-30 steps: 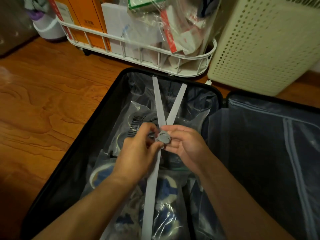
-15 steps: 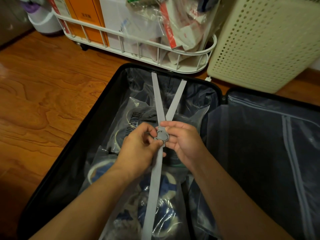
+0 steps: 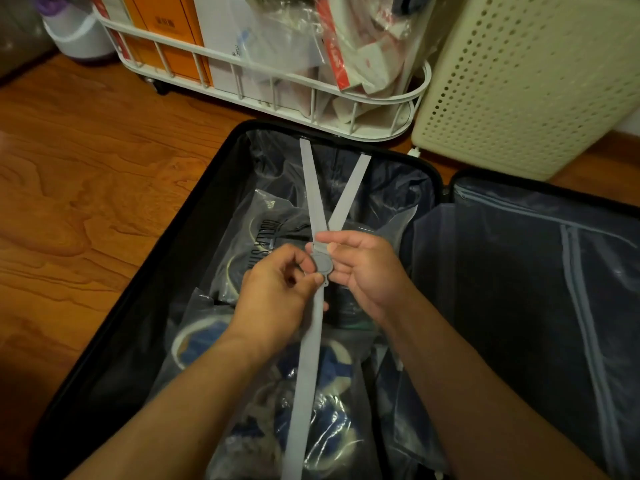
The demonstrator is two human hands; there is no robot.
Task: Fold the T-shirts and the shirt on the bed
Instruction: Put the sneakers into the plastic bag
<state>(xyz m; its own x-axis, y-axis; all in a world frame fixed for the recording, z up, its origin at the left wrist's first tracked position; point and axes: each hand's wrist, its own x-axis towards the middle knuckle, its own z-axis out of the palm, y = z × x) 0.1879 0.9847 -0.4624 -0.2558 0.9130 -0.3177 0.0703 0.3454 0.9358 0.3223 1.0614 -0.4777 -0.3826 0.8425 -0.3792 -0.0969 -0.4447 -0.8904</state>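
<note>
Head view, and it's all fingers at the centre: left hand (image 3: 277,292) pinches the round grey plastic strap buckle (image 3: 322,263) from nine o'clock, thumb and forefinger curled in on its edge, while right hand (image 3: 367,268) cups it from three o'clock, fingers bent loosely behind the clasp and thumb laid along the top. Three pale grey elastic straps (image 3: 304,368) meet there, two running off to twelve o'clock, one down to six.

Under them lie clear plastic bags of folded garments (image 3: 263,403), blue and white ones at six o'clock, a dark printed one at ten, all inside the open black hard-shell suitcase (image 3: 145,299) on the wooden floor (image 3: 86,209). No bed shows. At twelve o'clock sits a white wire cart (image 3: 277,84), at two a cream perforated plastic basket (image 3: 526,81).

My read: the clasp is being released. Best to steady the body with the right, squeeze squarely with the left, and ease the elastic so it doesn't snap back.
</note>
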